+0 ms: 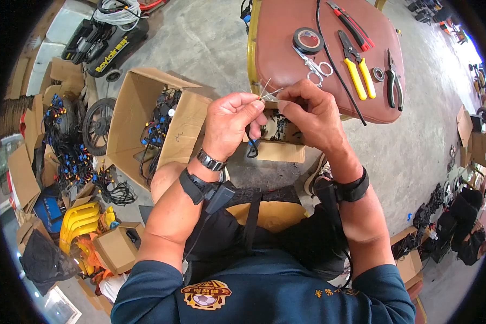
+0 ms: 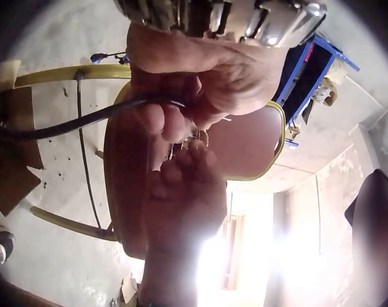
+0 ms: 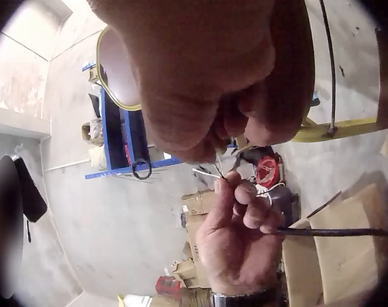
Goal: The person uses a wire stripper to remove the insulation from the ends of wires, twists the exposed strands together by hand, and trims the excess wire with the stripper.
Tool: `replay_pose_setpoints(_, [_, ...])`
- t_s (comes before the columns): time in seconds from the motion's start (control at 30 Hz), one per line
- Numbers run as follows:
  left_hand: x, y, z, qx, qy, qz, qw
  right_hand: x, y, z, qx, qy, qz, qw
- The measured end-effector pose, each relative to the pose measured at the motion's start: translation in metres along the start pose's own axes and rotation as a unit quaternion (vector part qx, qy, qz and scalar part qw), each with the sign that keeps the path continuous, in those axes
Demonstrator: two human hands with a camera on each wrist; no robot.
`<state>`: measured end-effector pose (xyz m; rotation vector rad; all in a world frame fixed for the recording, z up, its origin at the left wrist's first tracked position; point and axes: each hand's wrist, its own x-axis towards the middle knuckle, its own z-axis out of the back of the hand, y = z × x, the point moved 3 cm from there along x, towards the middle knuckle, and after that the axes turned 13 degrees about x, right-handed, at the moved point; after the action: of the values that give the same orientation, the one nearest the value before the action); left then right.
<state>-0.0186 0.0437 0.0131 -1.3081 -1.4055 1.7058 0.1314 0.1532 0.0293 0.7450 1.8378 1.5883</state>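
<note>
In the head view my left hand (image 1: 233,123) grips the end of a black cable (image 1: 252,149) and pinches thin bare-looking wires (image 1: 265,90) between thumb and forefinger. My right hand (image 1: 316,112) faces it, thumb and fingertips pinched at the wires' other side. The right wrist view shows the wires (image 3: 220,169) fanning up from the left fingertips (image 3: 225,185) to the right hand's fingers, with one pale strand pointing sideways. The black cable (image 3: 334,232) runs out below the left palm. In the left wrist view the cable (image 2: 72,126) passes between the left fingers.
A brown padded chair seat (image 1: 281,54) carries black tape (image 1: 296,42), scissors (image 1: 314,70), yellow-handled wire strippers (image 1: 352,67), pliers (image 1: 390,70), a red-black cutter (image 1: 351,26) and a long black cable (image 1: 337,70). Cardboard boxes (image 1: 191,121) (image 1: 281,153) stand below, the larger holding wire bundles (image 1: 159,121).
</note>
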Motion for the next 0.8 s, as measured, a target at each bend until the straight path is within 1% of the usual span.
replay_pose_setpoints(0.1, [-0.002,-0.001,-0.001,0.013,0.0,-0.008,1.0,0.001,-0.001,0.0,0.08,-0.001,-0.058,0.995])
replay_pose_setpoints(0.3, [-0.003,0.002,-0.004,0.028,-0.004,-0.036,0.999,0.001,-0.003,-0.004,0.096,-0.003,-0.112,0.989])
replay_pose_setpoints(0.37, [-0.005,0.002,-0.004,0.037,-0.003,-0.034,0.999,0.001,-0.006,-0.005,0.101,-0.007,-0.099,0.99])
replay_pose_setpoints(0.5, [-0.005,0.004,-0.006,0.039,-0.012,-0.059,0.997,0.002,-0.013,-0.006,0.111,-0.006,-0.082,0.99])
replay_pose_setpoints(0.7, [-0.005,0.003,-0.007,0.043,-0.017,-0.06,0.997,0.003,-0.013,-0.007,0.075,-0.007,-0.041,0.996])
replay_pose_setpoints(0.8, [-0.007,0.002,-0.009,0.053,-0.028,-0.059,0.996,0.002,-0.013,-0.007,0.071,-0.018,-0.039,0.997])
